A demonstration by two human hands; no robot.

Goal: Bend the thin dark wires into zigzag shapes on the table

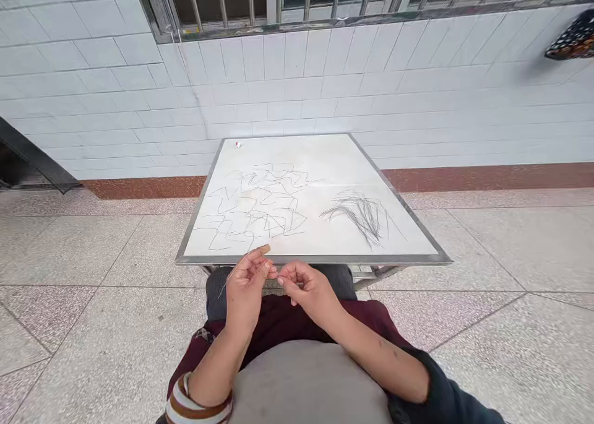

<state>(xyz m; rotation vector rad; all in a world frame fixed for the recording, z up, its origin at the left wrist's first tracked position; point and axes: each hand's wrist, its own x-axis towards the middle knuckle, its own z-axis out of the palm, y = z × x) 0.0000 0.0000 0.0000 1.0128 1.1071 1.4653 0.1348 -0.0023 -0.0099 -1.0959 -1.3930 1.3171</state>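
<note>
My left hand (pixel 247 281) and my right hand (pixel 309 288) meet just off the near edge of the white table, fingertips almost touching. Both are closed in a pinch on a thin strand (pixel 223 289), whose loose end shows left of my left hand. Its material is too fine to make out. A tan wrap, perhaps tape, covers one fingertip of my left hand. Beyond my hands, many bent, zigzag dark strands (pixel 260 210) lie spread over the table's left and middle. To the right rests a loose bundle of straighter dark strands (pixel 364 216).
The white table (pixel 320 155) has a grey metal rim and stands near a white tiled wall (pixel 297 93). A small red and white item (pixel 238 145) lies at its far left corner. Barred windows (pixel 306 0) are above. A dark patterned item (pixel 573 37) shows upper right.
</note>
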